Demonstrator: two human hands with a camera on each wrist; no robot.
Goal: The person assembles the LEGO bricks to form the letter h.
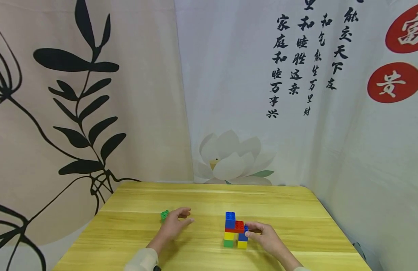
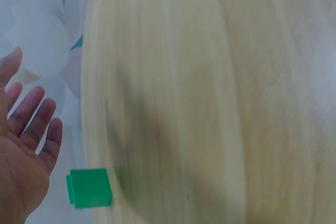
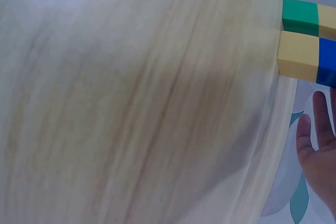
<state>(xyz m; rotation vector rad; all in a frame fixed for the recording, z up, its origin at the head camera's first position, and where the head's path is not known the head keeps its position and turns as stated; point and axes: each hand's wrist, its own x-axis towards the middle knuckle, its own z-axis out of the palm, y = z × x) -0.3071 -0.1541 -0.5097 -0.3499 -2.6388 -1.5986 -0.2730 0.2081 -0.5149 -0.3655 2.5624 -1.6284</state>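
On the table stands a small structure of toy building blocks. Its left column has a green block, a yellow block, the end of a red block and a blue block on top. The right column shows a yellow block under blue, partly hidden by fingers. My right hand pinches the blue block beside the red one, between thumb and fingers. A loose green block lies just beyond my left hand, which hovers with relaxed fingers and holds nothing.
The wooden table ends at a patterned curtain behind it. More curtain hangs along the right side. The block structure stands right of the table's middle.
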